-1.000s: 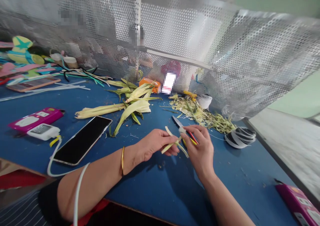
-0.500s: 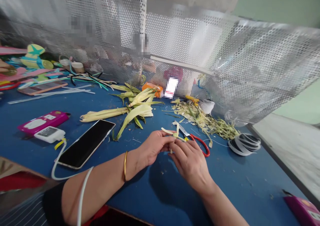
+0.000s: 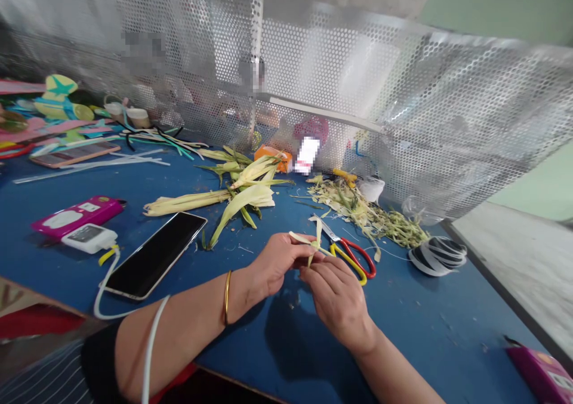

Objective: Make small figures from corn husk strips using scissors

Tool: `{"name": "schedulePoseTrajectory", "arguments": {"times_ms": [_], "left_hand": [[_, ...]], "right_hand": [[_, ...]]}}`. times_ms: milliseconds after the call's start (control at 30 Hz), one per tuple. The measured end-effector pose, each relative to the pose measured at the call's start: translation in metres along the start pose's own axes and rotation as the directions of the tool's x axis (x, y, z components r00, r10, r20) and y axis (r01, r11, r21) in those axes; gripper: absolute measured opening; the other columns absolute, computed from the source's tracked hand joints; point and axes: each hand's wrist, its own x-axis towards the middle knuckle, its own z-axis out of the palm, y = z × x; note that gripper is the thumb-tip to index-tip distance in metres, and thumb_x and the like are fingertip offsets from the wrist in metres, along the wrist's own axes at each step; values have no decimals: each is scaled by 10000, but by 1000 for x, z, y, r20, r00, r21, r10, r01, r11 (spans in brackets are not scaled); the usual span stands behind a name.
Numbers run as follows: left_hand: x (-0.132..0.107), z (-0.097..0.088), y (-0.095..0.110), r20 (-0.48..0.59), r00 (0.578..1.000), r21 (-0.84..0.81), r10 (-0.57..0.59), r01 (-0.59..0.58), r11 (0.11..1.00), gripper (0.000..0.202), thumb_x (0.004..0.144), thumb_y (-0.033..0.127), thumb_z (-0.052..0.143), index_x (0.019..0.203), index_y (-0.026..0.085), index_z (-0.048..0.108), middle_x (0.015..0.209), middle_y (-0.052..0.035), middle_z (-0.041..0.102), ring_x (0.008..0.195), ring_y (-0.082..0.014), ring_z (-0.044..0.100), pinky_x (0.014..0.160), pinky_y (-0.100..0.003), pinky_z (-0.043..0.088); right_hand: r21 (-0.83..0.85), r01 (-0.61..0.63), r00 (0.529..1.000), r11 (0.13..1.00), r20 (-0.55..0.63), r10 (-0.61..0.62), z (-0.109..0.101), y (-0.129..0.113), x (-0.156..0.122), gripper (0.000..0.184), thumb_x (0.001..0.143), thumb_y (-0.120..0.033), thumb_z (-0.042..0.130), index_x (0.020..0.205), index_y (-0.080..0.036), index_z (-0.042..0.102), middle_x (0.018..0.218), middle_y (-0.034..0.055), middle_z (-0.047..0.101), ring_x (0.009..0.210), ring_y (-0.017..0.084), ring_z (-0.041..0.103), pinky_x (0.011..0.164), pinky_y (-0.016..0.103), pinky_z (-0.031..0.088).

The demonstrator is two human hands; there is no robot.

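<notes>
My left hand [image 3: 275, 264] and my right hand [image 3: 336, 296] meet over the blue table [image 3: 250, 338]. Both pinch a small piece of pale yellow-green leaf strips [image 3: 311, 243] between the fingertips, its ends sticking up. Red-and-yellow-handled scissors [image 3: 349, 252] lie on the table just beyond my right hand, untouched. A gold bangle sits on my left wrist.
Long leaf fronds [image 3: 233, 195] and a heap of leaf trimmings [image 3: 367, 213] lie behind my hands. A black phone [image 3: 154, 255], a white power bank [image 3: 89, 237] with cable and a pink device [image 3: 76, 214] are at left. A coil of tape [image 3: 439, 255] lies right. Perforated metal screen at back.
My right hand has put the scissors down on the table and come back to the leaf piece, which both hands now pinch. The view has shifted slightly.
</notes>
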Motion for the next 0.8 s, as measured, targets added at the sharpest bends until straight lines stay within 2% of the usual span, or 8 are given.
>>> {"name": "schedulePoseTrajectory", "arguments": {"times_ms": [100, 133, 200, 233, 300, 400, 600, 800], "left_hand": [[0, -1, 8, -10, 1000, 9, 28, -28, 1000, 285, 664, 160, 729, 941, 113, 684, 726, -47, 716, 656, -136, 638, 661, -248, 465], [-1, -1, 10, -11, 1000, 13, 26, -26, 1000, 278, 674, 173, 727, 940, 109, 678, 728, -52, 715, 644, -139, 643, 656, -255, 472], [-1, -2, 14, 7, 1000, 31, 5, -5, 999, 276, 695, 192, 719, 953, 104, 674, 725, -54, 710, 627, -141, 653, 648, -258, 475], [-1, -3, 15, 22, 1000, 45, -8, 7, 999, 276, 702, 196, 715, 959, 105, 677, 720, -49, 705, 621, -137, 654, 647, -255, 474], [-1, -3, 14, 46, 999, 65, -27, 24, 998, 275, 707, 209, 718, 962, 111, 687, 714, -34, 693, 616, -123, 649, 647, -245, 470], [-2, -2, 9, 35, 999, 77, -40, 37, 996, 298, 685, 261, 757, 942, 125, 690, 707, -8, 666, 577, -92, 601, 620, -237, 465], [0, -1, -2, 94, 995, 171, -11, -5, 985, 345, 635, 404, 804, 751, 124, 638, 624, 24, 582, 493, -69, 502, 481, -219, 403], [4, -3, -6, 88, 995, 187, 48, -64, 980, 181, 744, 289, 684, 791, 119, 642, 608, 20, 571, 460, -59, 471, 465, -203, 413]], "right_hand": [[1, -143, 985, 990, -100, 142, -5, 2, 0, 220, 929, -97, 485, 1091, -188, 603, 795, 40, 687, 730, 178, 621, 770, 340, 474], [-7, -246, 959, 969, -150, 242, -7, 4, -1, 217, 935, -144, 506, 1127, -190, 596, 826, 50, 685, 754, 188, 622, 770, 345, 470], [-15, -467, 865, 884, -217, 453, -9, 11, -4, 219, 943, -250, 518, 1137, -192, 599, 929, 90, 675, 863, 227, 625, 793, 367, 464], [-14, -549, 820, 835, -199, 536, -9, 14, -5, 213, 943, -301, 518, 1102, -196, 614, 970, 104, 671, 903, 245, 623, 789, 370, 461], [19, -648, 759, 761, -59, 648, -7, 20, -7, 213, 950, -373, 497, 984, -214, 635, 924, 85, 682, 849, 239, 629, 723, 337, 452], [84, -705, 708, 704, 142, 692, -2, 21, -8, 275, 972, -386, 450, 811, -226, 605, 693, 18, 646, 649, 182, 591, 602, 274, 388], [45, -619, 783, 784, 111, 612, 1, 13, -5, 302, 963, -281, 443, 672, -213, 481, 603, 0, 558, 606, 157, 526, 609, 261, 335], [82, -564, 823, 821, 135, 552, -6, 11, -3, 332, 967, -233, 443, 636, -207, 430, 574, -23, 503, 579, 132, 476, 629, 250, 327]]}}
